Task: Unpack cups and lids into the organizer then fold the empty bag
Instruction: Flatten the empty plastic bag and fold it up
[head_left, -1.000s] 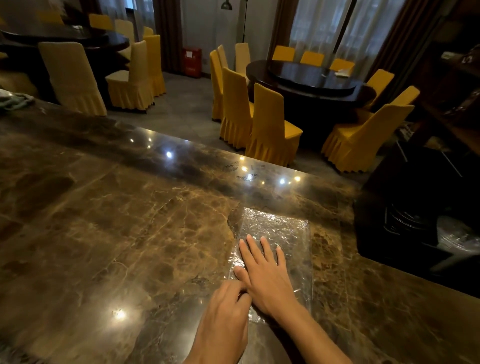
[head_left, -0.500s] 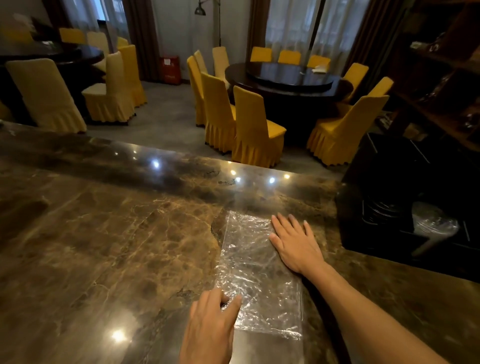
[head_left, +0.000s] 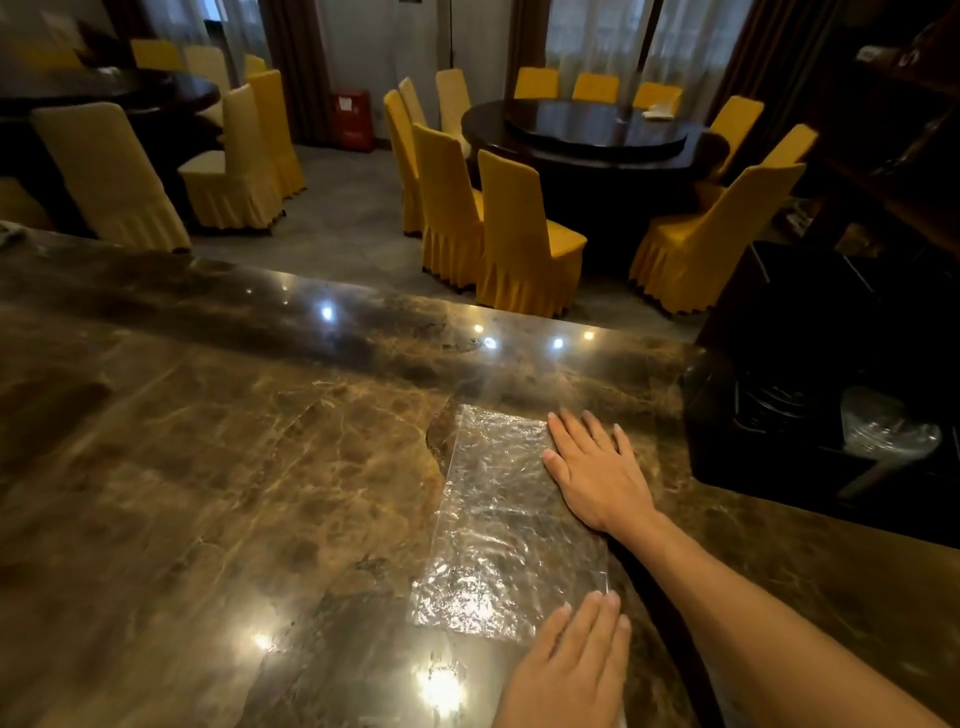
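Both palms are pressing flat with fingers stretched out, gripping nothing — neither hand is closing around anything. Going on from there by size: the brown marble counter (head_left: 218, 467) is filling most of the view, its polished top catching small points of ceiling light. Past its far edge, yellow-covered chairs (head_left: 519, 234) are standing around a dark round table (head_left: 597, 135). At the counter's right end a black organizer (head_left: 727, 441) is sitting in shadow, with what looks like crumpled clear plastic (head_left: 888, 431) inside it; the rest of its contents are too dark to make out. The empty clear bag (head_left: 498, 519) is lying flattened and wrinkled on the marble, just left of the organizer. On it, the right hand (head_left: 595, 473) is resting along the bag's far right edge, arm reaching across from the lower right. The left hand (head_left: 576, 665) is lying at the bag's near right corner, fingertips touching the plastic.
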